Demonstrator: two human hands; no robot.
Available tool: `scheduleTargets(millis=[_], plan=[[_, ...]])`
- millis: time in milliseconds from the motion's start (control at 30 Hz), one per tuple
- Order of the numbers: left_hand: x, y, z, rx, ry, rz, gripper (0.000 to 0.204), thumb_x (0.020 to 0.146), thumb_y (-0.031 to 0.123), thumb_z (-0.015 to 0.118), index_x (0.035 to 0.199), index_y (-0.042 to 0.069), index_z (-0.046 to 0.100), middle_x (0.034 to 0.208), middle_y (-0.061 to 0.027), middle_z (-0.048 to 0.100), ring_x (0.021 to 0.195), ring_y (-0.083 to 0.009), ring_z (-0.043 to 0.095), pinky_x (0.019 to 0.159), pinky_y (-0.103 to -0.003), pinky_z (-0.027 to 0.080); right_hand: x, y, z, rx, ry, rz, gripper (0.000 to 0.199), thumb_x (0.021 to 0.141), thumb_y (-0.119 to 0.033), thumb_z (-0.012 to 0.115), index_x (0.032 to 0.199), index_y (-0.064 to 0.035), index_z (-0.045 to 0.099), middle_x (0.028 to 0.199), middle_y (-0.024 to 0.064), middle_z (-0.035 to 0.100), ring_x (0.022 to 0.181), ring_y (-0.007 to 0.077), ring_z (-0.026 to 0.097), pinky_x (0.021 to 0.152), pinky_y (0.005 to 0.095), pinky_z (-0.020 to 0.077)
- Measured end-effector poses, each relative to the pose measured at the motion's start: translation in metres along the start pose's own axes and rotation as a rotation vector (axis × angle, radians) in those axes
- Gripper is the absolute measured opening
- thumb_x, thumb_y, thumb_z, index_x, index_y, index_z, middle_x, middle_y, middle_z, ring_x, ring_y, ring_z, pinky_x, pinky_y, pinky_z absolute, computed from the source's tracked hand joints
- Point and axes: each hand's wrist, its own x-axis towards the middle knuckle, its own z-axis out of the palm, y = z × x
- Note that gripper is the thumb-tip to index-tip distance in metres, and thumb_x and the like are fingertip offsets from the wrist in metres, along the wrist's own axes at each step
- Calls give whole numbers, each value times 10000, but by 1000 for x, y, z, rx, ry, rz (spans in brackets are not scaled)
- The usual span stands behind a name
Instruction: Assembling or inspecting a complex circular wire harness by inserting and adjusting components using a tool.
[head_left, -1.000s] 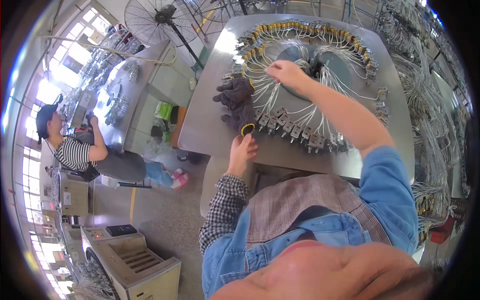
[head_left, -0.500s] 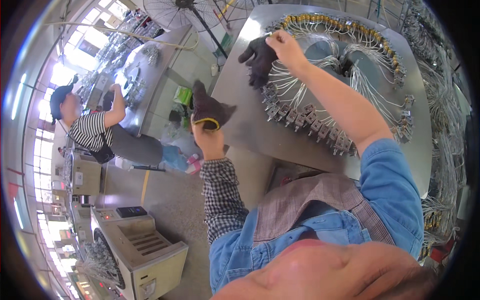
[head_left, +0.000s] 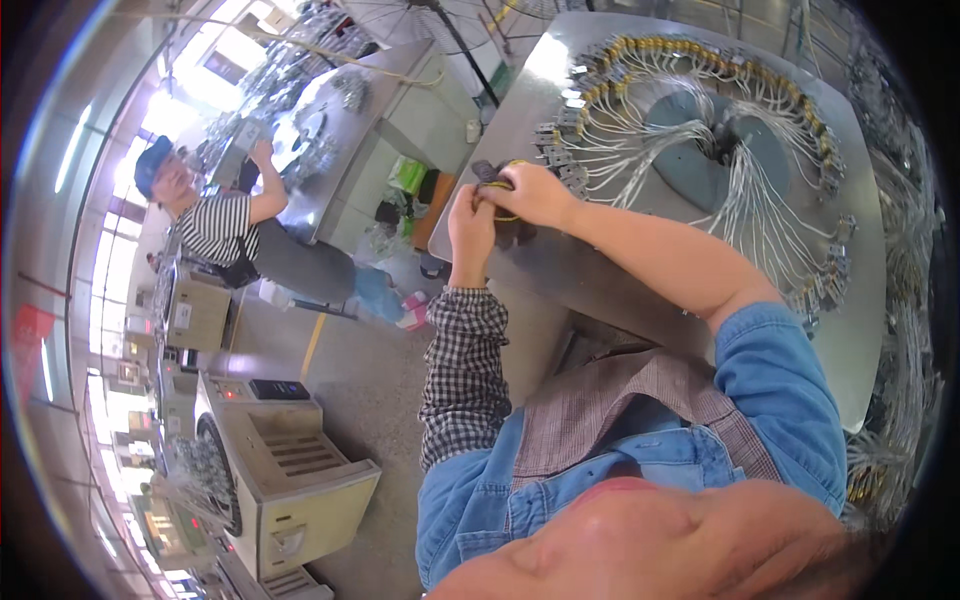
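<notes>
My left hand [head_left: 472, 228] and my right hand [head_left: 540, 196] meet beside the left edge of the metal table. Both are bare, with fingers closed on dark knitted gloves [head_left: 515, 236] that have yellow cuff edges. The bunched fabric shows above and below my fingers, so where one glove ends and the other begins is hard to make out. To the right of my hands, on the metal table [head_left: 610, 270], a wide ring of small metal parts [head_left: 660, 50] is joined by white wires [head_left: 750, 190] to a grey round centre.
A person in a striped shirt [head_left: 215, 230] stands at another bench [head_left: 390, 90] on the left. A beige machine [head_left: 310, 500] is on the floor at lower left. A fan [head_left: 430, 25] stands beyond the table. Wire bundles [head_left: 900, 250] hang along the right side.
My hands have come together; earlier they were apart, each at a dark glove. My right hand has moved down toward me, bringing its glove off the ring of parts.
</notes>
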Motion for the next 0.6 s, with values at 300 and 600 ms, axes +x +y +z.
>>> scheduleTargets(millis=[300, 600], plan=[[-49, 25, 32, 536, 89, 971, 207, 718, -30, 525, 919, 19, 520, 965, -160, 553, 881, -345, 536, 771, -390, 443, -3, 34, 28, 128, -17, -70, 291, 723, -250, 554, 767, 32, 605, 783, 246, 608, 785, 406, 584, 704, 414, 457], [-38, -18, 21, 1077, -191, 305, 157, 740, 91, 508, 884, 41, 548, 765, -146, 609, 709, -320, 601, 632, -389, 483, -22, 7, 12, -176, 67, -132, 233, 767, -228, 530, 807, -4, 579, 854, 177, 582, 782, 349, 577, 735, 429, 449]])
